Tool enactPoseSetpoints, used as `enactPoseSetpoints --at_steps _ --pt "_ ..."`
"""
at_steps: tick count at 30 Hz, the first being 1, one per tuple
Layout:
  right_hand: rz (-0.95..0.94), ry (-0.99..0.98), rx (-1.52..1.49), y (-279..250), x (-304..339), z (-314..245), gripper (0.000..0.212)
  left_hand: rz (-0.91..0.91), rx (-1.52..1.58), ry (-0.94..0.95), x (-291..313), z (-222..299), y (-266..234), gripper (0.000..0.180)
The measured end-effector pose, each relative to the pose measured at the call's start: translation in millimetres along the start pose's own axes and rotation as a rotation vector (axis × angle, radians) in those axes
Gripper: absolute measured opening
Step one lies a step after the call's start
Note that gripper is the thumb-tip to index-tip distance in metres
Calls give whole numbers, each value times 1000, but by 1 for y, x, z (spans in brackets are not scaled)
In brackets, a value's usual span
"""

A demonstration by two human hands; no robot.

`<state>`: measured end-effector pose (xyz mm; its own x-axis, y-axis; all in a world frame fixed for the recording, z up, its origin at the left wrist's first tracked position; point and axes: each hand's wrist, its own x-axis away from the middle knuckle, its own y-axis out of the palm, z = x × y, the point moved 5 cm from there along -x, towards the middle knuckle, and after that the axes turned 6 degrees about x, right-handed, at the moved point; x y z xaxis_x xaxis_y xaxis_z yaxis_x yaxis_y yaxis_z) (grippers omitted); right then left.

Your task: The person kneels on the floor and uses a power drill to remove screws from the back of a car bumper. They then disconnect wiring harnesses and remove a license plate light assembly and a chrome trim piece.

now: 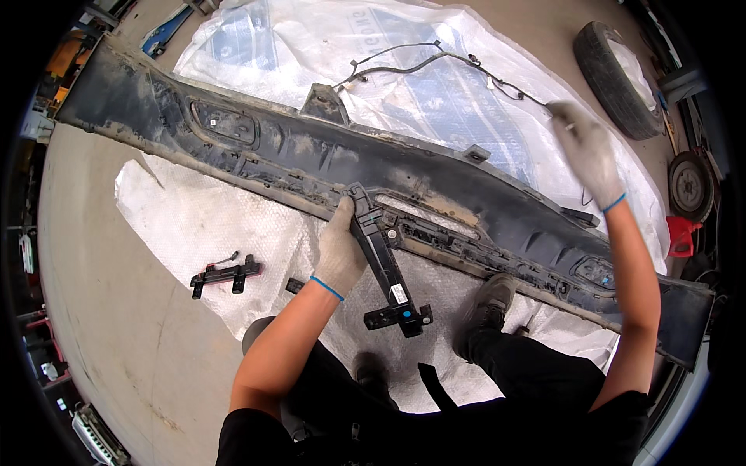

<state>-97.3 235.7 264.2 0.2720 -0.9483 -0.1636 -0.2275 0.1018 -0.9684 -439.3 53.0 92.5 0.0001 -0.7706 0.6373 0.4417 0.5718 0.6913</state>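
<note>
My gloved left hand (pixel 340 248) is closed around a long black plastic bracket (pixel 384 264) with a T-shaped lower end, a white label and a blue dot. The bracket's upper end overlaps the near edge of a long, dirty black car bumper (pixel 365 155). Over to the right, my gloved right hand (pixel 587 151) is raised past the bumper's far side and blurred by motion. A thin black wiring harness (pixel 416 68) with small clips and connectors runs into its fingers, and a short stretch of wire shows below that hand.
White woven sheeting (pixel 233 210) lies under the bumper and my feet. A smaller black bracket (pixel 225 273) rests on it at left; another black piece (pixel 294 286) is partly behind my left forearm. Far right are a tyre (pixel 602 70), a wheel (pixel 690 185) and a red container (pixel 681 235).
</note>
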Motion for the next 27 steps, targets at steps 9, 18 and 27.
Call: enactPoseSetpoints --at_steps 9,18,27 --pt "-1170 -241 -401 122 164 -149 64 -161 118 51 4 -7 26 42" --pt "-1142 -420 -260 129 165 -170 48 -225 33 103 7 18 14 38" --pt "-976 -411 -341 121 142 -184 51 -114 -145 -30 10 -8 -5 31"
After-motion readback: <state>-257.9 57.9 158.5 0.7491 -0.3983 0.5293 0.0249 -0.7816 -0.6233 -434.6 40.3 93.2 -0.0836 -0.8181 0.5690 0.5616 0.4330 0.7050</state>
